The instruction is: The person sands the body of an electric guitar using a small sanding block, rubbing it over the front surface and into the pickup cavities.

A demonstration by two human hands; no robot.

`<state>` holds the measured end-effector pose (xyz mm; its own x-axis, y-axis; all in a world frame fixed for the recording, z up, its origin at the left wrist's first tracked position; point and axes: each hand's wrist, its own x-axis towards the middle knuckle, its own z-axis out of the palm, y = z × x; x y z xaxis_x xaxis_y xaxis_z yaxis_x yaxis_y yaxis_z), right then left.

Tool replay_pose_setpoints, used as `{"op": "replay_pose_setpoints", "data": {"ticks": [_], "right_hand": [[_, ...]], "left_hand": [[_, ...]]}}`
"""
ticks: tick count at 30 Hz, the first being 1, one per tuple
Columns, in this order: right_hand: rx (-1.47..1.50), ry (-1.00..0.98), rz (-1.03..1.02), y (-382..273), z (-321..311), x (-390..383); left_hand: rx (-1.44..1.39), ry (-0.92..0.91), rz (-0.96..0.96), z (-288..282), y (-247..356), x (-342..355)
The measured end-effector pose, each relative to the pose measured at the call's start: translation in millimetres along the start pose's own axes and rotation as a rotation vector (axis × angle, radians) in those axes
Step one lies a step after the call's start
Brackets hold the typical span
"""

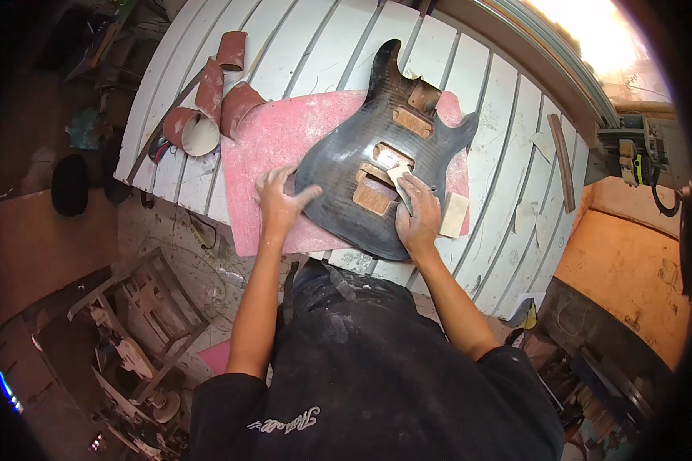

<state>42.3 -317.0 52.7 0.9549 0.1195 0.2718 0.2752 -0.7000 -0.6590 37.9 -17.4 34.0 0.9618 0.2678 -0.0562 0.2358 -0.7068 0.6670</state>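
A dark-stained electric guitar body (338,165) lies face up, its pickup and bridge cavities showing bare wood. Beneath it is a dusty pink mat (261,146). My left hand (279,201) rests at the body's left edge, thumb stretched over the rim and fingers spread. Pinched under the fingers of my right hand (419,217) is a beige folded piece of sandpaper (398,177), against the top beside the cavities. A second beige flat piece (454,215) lies just right of the body.
The slatted white table (507,169) carries curled reddish-brown abrasive sheets (192,131) at far left and a narrow wooden strip (561,163) at right. A wooden chair (150,307) stands on the floor at lower left. Beyond the table's right corner is a machine (634,157).
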Motion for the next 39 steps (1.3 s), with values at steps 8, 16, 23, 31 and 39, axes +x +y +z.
{"op": "replay_pose_setpoints", "data": {"ticks": [8,16,23,31,39], "right_hand": [[0.008,-0.001,-0.004,-1,0,1],[-0.009,-0.023,-0.034,-2,1,2],[0.282,0.021,0.002,-21,0,5],[0.988,-0.638,0.646,-79,-27,-13],[-0.333,0.172,0.334,58,-48,-28]], "left_hand": [[-0.076,0.033,-0.037,2,-2,2],[-0.104,0.058,0.01,5,-11,-11],[-0.085,0.089,-0.047,5,13,-10],[-0.652,-0.384,0.091,-24,74,-67],[-0.938,-0.257,-0.256,-20,75,-78]]}}
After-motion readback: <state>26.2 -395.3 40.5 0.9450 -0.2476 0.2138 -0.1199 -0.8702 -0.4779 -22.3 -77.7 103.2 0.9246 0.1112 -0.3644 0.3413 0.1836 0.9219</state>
